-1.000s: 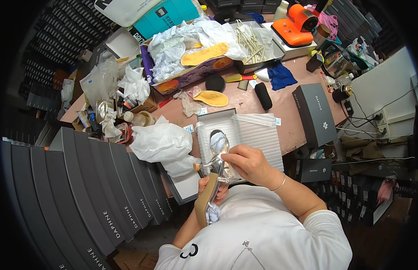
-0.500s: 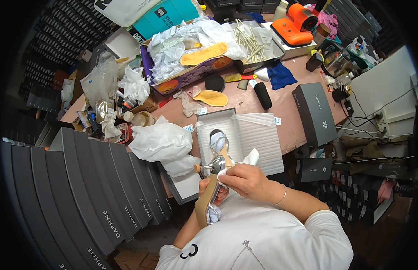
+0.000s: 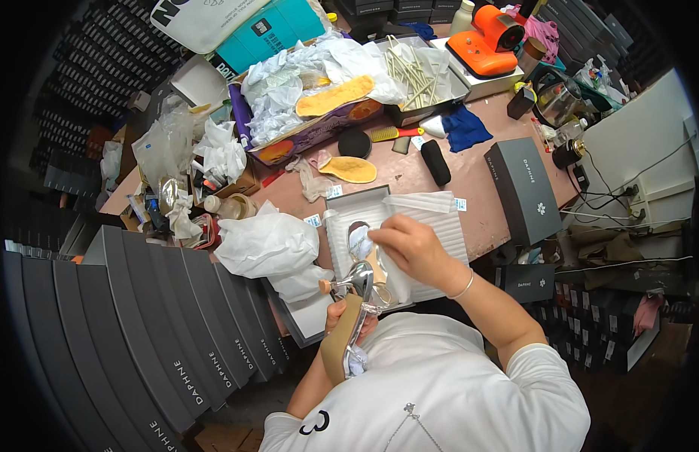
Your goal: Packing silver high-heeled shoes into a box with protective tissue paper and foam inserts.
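Observation:
My left hand is closed around a high-heeled sandal. The sandal is tilted with its tan sole showing, its silvery heel part up, and pale stuffing paper at the toe. A matching sandal rests in the open shoebox, partly hidden behind the held one. My right hand is over the box, its fingers pinched together beside the pale stuffing paper in that second sandal. Whether anything is between those fingertips is hidden.
White tissue paper lies left of the shoebox. Stacked grey boxes rise at the left. Behind are yellow insoles, a black brush-like block, a carton of crumpled paper and an orange device. A closed grey box stands right.
My right hand has left the held sandal and moved up and forward to the sandal in the box. The white tissue by that hand no longer shows. My left hand keeps its hold.

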The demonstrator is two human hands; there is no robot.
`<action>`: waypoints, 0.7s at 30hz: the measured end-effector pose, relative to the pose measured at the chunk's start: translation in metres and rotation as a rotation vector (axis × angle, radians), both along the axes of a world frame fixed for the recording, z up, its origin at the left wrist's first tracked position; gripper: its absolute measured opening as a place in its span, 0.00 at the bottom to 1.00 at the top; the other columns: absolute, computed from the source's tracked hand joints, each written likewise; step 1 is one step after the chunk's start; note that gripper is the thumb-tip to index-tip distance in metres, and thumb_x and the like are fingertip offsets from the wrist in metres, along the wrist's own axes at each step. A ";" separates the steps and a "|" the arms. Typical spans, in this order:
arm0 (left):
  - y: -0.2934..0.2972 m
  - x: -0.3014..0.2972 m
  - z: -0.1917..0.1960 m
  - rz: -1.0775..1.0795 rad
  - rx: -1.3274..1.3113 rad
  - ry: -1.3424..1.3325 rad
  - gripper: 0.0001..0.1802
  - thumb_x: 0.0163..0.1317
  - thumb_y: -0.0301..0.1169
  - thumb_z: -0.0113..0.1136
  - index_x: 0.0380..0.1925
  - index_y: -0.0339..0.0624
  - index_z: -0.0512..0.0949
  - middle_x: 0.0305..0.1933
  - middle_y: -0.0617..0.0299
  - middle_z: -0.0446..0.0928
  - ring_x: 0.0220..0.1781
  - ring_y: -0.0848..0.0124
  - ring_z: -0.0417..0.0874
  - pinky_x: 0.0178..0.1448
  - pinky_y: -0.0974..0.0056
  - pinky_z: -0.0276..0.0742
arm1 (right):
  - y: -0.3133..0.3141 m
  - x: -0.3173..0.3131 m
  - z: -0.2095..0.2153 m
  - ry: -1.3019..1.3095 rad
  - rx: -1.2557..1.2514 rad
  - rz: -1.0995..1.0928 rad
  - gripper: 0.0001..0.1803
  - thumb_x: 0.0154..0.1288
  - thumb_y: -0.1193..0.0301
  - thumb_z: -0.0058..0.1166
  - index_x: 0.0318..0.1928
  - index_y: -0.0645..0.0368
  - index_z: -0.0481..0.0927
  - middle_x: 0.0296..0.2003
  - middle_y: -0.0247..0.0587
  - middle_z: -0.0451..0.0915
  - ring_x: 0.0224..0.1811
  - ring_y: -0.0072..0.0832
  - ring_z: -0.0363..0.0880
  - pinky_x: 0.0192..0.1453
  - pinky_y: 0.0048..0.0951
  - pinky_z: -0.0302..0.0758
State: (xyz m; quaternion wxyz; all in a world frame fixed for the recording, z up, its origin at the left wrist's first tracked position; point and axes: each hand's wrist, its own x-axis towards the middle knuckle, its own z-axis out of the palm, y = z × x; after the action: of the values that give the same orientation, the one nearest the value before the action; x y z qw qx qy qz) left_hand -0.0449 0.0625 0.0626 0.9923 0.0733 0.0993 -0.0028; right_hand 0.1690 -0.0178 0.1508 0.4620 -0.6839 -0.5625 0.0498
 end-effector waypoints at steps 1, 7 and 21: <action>0.002 0.000 0.001 -0.016 0.031 -0.005 0.29 0.59 0.52 0.52 0.27 0.30 0.73 0.25 0.59 0.69 0.21 0.73 0.69 0.23 0.72 0.66 | 0.009 0.012 -0.003 0.034 0.010 -0.019 0.11 0.54 0.80 0.59 0.40 0.60 0.80 0.32 0.41 0.77 0.33 0.38 0.79 0.36 0.34 0.77; 0.006 0.002 0.001 0.041 -0.029 -0.013 0.27 0.59 0.51 0.51 0.29 0.32 0.76 0.25 0.56 0.73 0.20 0.71 0.70 0.22 0.69 0.66 | 0.060 0.087 0.014 -0.139 0.135 -0.165 0.11 0.58 0.79 0.59 0.43 0.60 0.80 0.35 0.43 0.77 0.36 0.39 0.79 0.38 0.33 0.77; 0.057 0.000 0.044 -0.059 0.499 0.210 0.34 0.56 0.35 0.62 0.61 0.31 0.65 0.45 0.47 0.78 0.37 0.62 0.84 0.41 0.60 0.82 | 0.046 0.069 -0.016 0.314 -0.390 0.028 0.15 0.67 0.66 0.54 0.45 0.66 0.80 0.41 0.51 0.82 0.41 0.41 0.81 0.45 0.34 0.76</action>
State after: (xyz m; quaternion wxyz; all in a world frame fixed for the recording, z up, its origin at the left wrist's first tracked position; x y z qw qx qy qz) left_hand -0.0444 0.1194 0.1065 0.9274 0.3176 0.1969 -0.0146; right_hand 0.2384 0.0279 0.1347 0.4025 -0.7360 -0.4729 0.2694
